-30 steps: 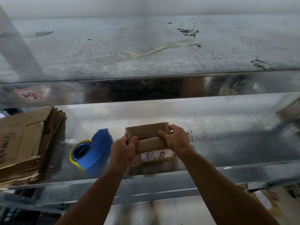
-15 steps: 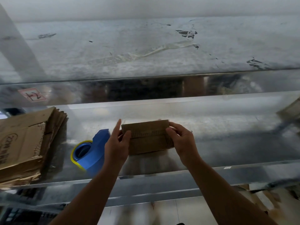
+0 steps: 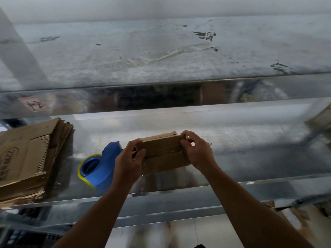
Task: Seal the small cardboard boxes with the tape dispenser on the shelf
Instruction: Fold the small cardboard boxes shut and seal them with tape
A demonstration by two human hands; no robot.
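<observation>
- Left hand [image 3: 128, 162] grips the left end of the small cardboard box [image 3: 163, 154], fingers curled round it.
- Right hand [image 3: 198, 153] pinches the right end.
- The box is tilted — over the metal shelf [image 3: 250, 149].
- Blue tape dispenser [image 3: 100, 166] stands just left of it, near a stack of flattened cardboard [image 3: 26, 158].
</observation>
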